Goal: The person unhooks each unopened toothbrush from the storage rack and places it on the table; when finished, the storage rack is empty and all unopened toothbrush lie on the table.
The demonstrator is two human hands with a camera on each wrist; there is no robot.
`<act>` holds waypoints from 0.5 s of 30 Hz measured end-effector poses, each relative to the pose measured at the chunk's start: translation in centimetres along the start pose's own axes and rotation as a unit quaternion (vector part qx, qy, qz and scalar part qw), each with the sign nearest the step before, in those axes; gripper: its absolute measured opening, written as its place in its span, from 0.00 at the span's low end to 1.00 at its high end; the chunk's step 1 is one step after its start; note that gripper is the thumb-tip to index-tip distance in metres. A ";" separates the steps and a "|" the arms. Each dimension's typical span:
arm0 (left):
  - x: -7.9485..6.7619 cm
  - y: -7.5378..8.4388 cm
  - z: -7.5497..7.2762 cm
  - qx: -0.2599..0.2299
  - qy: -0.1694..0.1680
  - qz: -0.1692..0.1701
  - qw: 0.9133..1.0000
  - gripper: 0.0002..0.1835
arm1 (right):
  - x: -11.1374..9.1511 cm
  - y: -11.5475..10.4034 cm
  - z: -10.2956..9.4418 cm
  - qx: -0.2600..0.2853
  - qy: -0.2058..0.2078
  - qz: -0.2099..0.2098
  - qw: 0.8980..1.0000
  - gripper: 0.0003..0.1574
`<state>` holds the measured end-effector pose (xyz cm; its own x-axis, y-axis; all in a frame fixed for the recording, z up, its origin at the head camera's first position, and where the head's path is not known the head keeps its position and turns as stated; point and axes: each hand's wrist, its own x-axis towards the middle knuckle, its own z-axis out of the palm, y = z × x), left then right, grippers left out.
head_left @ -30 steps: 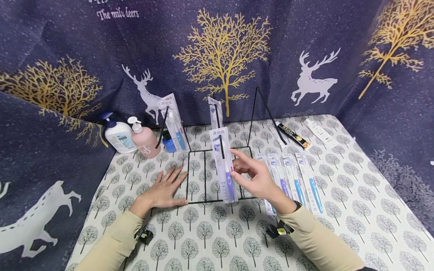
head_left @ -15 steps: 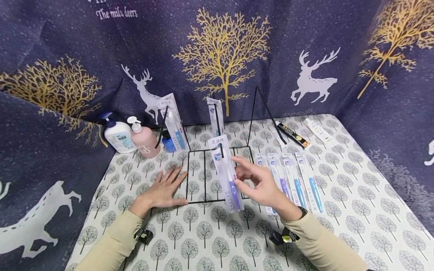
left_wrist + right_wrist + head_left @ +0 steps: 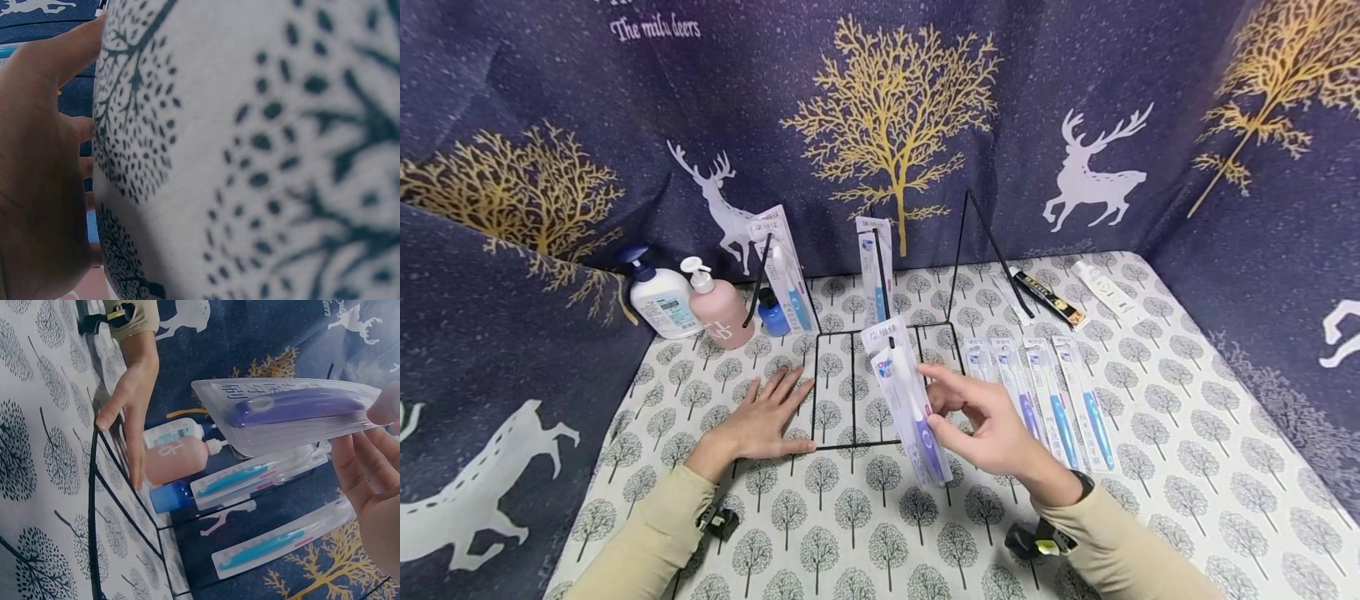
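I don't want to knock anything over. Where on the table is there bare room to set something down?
Free: in front of the wire rack, between left sleeve and right sleeve; also right of the row of packaged toothbrushes. Crowded: back left, with pump bottles and blue bottle, and around the right hand.

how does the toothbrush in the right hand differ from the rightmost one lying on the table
The held toothbrush is purple-handled, while the rightmost toothbrush is blue-handled. The held toothbrush is up off the table, pinched by the right hand; the rightmost toothbrush lies flat on the table with no hand touching it. Both are sealed in see-through packaging with printed lettering.
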<state>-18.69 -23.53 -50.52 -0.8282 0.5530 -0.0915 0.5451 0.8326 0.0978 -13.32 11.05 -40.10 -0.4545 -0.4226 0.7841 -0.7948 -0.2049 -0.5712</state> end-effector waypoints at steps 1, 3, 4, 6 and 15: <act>0.0 0.0 0.0 -0.001 -0.003 -0.002 1.000 0.56 | 0.0 -0.2 0.0 -0.002 -0.003 -0.005 1.000 0.40; 0.0 0.1 -0.1 -0.001 -0.004 -0.005 1.000 0.56 | 0.0 -0.5 0.0 0.003 -0.007 -0.013 1.000 0.40; 0.0 0.1 -0.2 -0.001 -0.004 -0.005 1.000 0.56 | 0.0 -0.7 0.0 -0.003 -0.008 -0.019 1.000 0.40; -0.1 0.2 -0.2 -0.002 -0.003 -0.005 1.000 0.56 | -0.1 -1.0 0.0 -0.012 -0.010 -0.030 0.999 0.39; -0.1 0.3 -0.1 -0.002 -0.004 -0.006 1.000 0.55 | 0.1 -3.1 -0.4 -0.011 -0.005 -0.081 0.997 0.34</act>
<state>-18.43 -23.36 -50.38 -0.8335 0.5433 -0.1008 0.5348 0.8390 0.0999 -11.09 12.03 -38.14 -0.3159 -0.3941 0.8631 -0.8662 -0.2515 -0.4319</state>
